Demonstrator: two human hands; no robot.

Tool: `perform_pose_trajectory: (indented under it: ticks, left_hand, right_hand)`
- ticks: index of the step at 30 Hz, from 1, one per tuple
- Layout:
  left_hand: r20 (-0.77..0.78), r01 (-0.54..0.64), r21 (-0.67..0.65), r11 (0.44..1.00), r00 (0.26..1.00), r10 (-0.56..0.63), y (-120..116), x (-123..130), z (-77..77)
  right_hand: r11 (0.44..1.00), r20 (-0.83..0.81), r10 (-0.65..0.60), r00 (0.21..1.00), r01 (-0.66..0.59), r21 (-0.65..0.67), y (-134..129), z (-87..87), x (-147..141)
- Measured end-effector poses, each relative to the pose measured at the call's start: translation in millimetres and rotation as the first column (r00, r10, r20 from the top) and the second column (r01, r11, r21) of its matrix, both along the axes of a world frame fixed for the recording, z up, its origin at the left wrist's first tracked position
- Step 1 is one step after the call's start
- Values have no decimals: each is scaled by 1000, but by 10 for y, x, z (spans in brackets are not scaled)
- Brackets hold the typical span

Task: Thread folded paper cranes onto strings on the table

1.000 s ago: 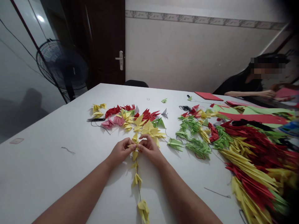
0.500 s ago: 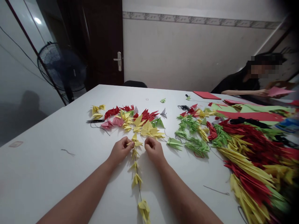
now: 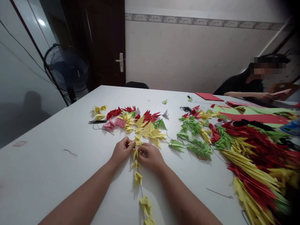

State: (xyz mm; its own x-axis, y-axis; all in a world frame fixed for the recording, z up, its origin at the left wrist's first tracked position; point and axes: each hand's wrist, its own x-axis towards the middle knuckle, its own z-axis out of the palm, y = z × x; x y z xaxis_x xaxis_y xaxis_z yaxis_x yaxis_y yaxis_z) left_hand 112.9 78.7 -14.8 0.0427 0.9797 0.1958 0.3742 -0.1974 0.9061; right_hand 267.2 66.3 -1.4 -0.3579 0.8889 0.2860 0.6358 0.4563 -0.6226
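A dark string (image 3: 141, 189) threaded with yellow folded-paper cranes (image 3: 138, 178) runs up the middle of the white table between my hands. My left hand (image 3: 123, 151) is closed, its thumb and finger pinching one of the upper yellow cranes. On the other side of the string, my right hand (image 3: 151, 156) has curled fingers whose tips touch the string beside a yellow crane; the exact contact is partly hidden. Just beyond my fingers lie loose yellow cranes (image 3: 153, 132), red cranes (image 3: 150, 116) and pink cranes (image 3: 114, 123).
Black-handled scissors (image 3: 97, 122) lie at the left of the cranes. To the right are green cranes (image 3: 199, 147) and a large pile of strung red cranes (image 3: 253, 147). Thread scraps (image 3: 70, 152) lie about. Across the table a person (image 3: 246, 81) holds pink paper (image 3: 281, 92). A fan (image 3: 67, 68) stands left.
My right hand has moved left to the string of yellow cranes. My left hand keeps its pinch. The co-worker's pink paper has changed position, and the view has shifted slightly.
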Motion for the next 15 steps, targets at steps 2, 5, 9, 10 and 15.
perform_pose_trajectory:
  ticks: [2, 5, 9, 10, 15]
  left_hand:
    - [0, 2, -1, 1000, 1000, -2, -3, 5, -1]
    - [-20, -21, 9, 1000, 1000, 21, -12, 14, 8]
    - [-95, -56, 29, 998, 994, 59, -33, 27, 44]
    - [-116, -61, 33, 998, 991, 64, -39, 30, 52]
    - [-228, -51, 59, 997, 972, 64, -58, 52, 47]
  right_hand:
    - [999, -39, 47, 998, -46, 19, 10, -23, -3]
    - [990, -110, 129, 986, -123, 62, 15, -50, -8]
    - [990, -153, 133, 979, -124, 69, 14, -64, -13]
    - [993, -165, 114, 980, -105, 62, 17, -66, -13]
    - [999, -268, -3, 963, -6, -32, 54, -74, -11]
